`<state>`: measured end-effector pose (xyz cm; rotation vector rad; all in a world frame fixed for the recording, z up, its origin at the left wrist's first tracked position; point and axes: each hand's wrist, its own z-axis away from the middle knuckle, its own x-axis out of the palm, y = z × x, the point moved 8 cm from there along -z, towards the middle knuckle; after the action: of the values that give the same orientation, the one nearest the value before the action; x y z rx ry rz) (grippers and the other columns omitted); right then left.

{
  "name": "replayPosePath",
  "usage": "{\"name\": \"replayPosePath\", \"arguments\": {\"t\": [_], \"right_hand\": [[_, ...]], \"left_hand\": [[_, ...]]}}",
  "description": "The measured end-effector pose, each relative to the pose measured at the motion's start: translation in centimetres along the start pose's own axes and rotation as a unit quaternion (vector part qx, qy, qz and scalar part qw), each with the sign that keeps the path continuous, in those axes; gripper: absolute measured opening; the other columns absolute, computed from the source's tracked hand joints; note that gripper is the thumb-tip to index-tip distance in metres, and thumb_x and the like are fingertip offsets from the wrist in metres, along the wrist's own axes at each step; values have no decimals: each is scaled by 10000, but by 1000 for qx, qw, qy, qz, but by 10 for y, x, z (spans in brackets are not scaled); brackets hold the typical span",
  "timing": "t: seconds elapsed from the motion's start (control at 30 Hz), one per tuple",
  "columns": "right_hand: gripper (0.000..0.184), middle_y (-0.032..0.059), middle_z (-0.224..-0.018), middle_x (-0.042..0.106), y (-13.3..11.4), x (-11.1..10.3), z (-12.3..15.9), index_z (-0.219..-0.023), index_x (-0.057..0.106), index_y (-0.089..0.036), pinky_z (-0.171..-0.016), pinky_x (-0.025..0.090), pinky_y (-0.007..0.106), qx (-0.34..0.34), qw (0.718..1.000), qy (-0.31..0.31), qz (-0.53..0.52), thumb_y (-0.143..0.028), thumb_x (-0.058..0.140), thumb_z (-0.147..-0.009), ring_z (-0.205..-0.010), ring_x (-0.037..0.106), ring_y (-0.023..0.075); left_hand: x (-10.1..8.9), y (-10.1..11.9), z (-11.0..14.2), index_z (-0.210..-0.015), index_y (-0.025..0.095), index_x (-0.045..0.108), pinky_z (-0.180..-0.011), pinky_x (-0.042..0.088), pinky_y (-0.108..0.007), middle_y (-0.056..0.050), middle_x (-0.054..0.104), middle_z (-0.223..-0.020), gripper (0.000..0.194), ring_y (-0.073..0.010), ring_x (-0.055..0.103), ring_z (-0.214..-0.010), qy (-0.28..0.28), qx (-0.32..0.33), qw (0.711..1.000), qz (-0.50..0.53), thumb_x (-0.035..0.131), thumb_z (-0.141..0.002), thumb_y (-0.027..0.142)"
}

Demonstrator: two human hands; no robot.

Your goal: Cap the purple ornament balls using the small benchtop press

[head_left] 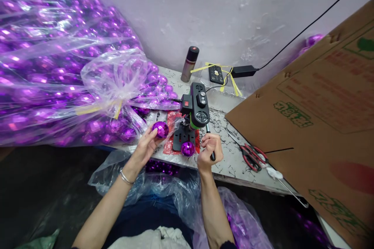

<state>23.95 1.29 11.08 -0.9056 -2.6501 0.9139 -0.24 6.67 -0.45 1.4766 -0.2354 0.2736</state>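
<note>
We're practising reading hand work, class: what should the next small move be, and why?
Probably, the left hand should bring its purple ball toward the black machine: the ball is held to its left, while the right hand grips the machine's lever.

The device [200, 105] stands on the worktable [224, 167] near its middle, with one ball [187, 149] at the front of its base plate [177, 140], a large bag of balls [58, 66] to the left and a carton [306, 124] to the right. Behind the device, near the wall [222, 15], are, from left to right, a bottle [189, 64], a flat rectangular object [216, 74] and an adapter [244, 71]. Scissors [253, 157] lie beside the carton, and plastic sheeting [178, 186] lies before the worktable's front edge.
</note>
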Motion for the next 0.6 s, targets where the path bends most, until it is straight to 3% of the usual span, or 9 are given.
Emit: {"name": "replayPosePath", "arguments": {"t": [0.1, 0.2, 0.3, 0.47, 0.6], "right_hand": [[437, -17, -665, 579, 0, 0, -1, -663, 529, -228, -595, 433, 296, 5, 1000, -1, 5, -295, 469, -1091, -652, 608, 135], [440, -9, -665, 584, 0, 1, -1, -661, 521, -232, -583, 418, 305, 8, 1000, -7, 22, -309, 460, -1090, -637, 598, 141], [441, -10, -654, 572, -1, 0, -2, -661, 512, -235, -594, 418, 310, 8, 999, -9, 33, -313, 452, -1090, -637, 589, 144], [425, -6, -688, 607, -3, 1, -3, -674, 528, -231, -635, 459, 314, 7, 999, -23, 28, -291, 454, -1088, -659, 609, 142], [411, -14, -671, 596, -5, 1, -4, -680, 538, -230, -628, 461, 307, -11, 999, -26, 21, -247, 455, -1082, -664, 622, 142]], "left_hand": [[20, -31, 7, -1345, 235, 658, -1061, 645, -505, -112, 776, -1322, 529, -283, 787, -1146, -20, -62, 994, 89, 740, -940, 566], [30, -50, -3, -1330, 232, 641, -1061, 637, -460, -96, 788, -1279, 580, -257, 789, -1123, 5, -64, 994, 89, 803, -884, 565], [35, -56, -18, -1317, 222, 620, -1028, 634, -421, -95, 801, -1229, 629, -245, 788, -1103, 31, -22, 999, 24, 834, -842, 574], [53, -53, -32, -1301, 206, 594, -1049, 607, -440, -122, 791, -1236, 618, -272, 772, -1152, -13, 60, 991, -117, 845, -829, 516], [58, -50, -31, -1313, 213, 623, -1088, 574, -468, -131, 753, -1311, 573, -291, 740, -1212, -41, 115, 964, -237, 852, -838, 438]]}}
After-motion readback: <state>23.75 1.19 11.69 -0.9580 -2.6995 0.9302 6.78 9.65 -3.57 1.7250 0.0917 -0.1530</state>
